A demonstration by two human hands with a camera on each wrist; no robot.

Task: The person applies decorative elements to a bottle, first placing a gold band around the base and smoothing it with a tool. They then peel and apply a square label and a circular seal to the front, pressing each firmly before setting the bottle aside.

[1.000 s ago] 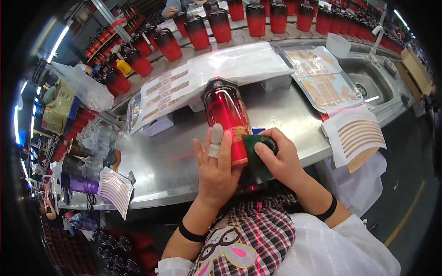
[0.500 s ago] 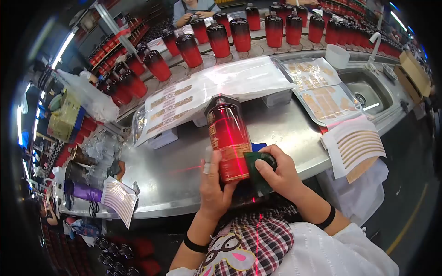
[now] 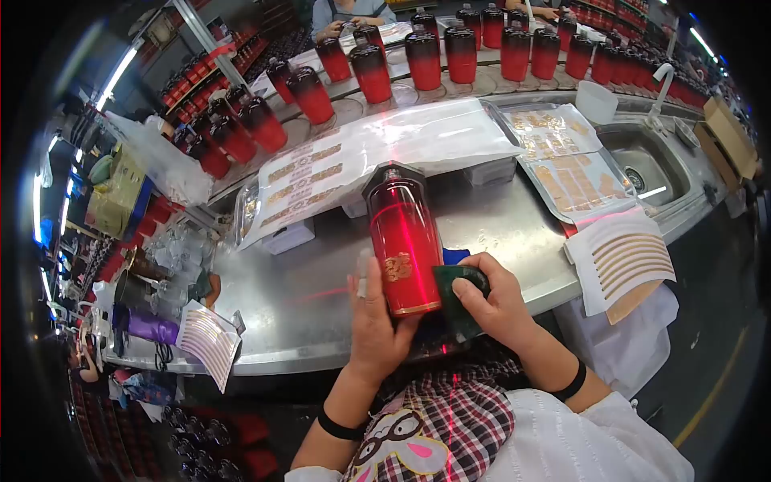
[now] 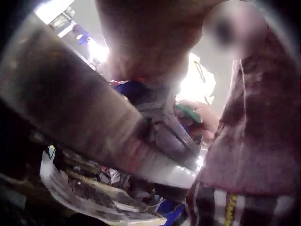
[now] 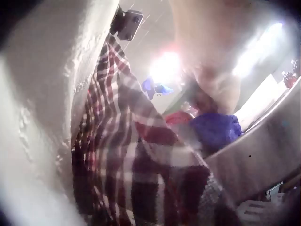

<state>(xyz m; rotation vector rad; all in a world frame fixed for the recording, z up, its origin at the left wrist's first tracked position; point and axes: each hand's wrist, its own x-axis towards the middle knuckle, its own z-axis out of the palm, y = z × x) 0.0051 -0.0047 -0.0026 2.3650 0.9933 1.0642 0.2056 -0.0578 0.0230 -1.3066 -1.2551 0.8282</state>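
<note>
The fingers of the right hand (image 3: 504, 304) pinch a green pad (image 3: 461, 323), its edge beside the lower right flank of the red bottle (image 3: 411, 229) and seemingly touching it. The left hand (image 3: 377, 333) lies against the bottle's lower left side, one wrapped finger straight along the glass, thumb apart near the base; whether its hidden fingers curl underneath, I cannot tell. The bottle lies neck away from the person above the worktop (image 3: 514, 229), a gold motif (image 3: 397, 267) facing up. This looks like pressing down applied decoration; it probably wants the pad's edge flat to the curve, light even strokes outward from the middle, and the left hand steadying and turning the glass without dragging the motif. A blue cloth (image 3: 455, 256) sits just beyond the pad; farther off lies a patterned sheet (image 3: 393, 128).
</note>
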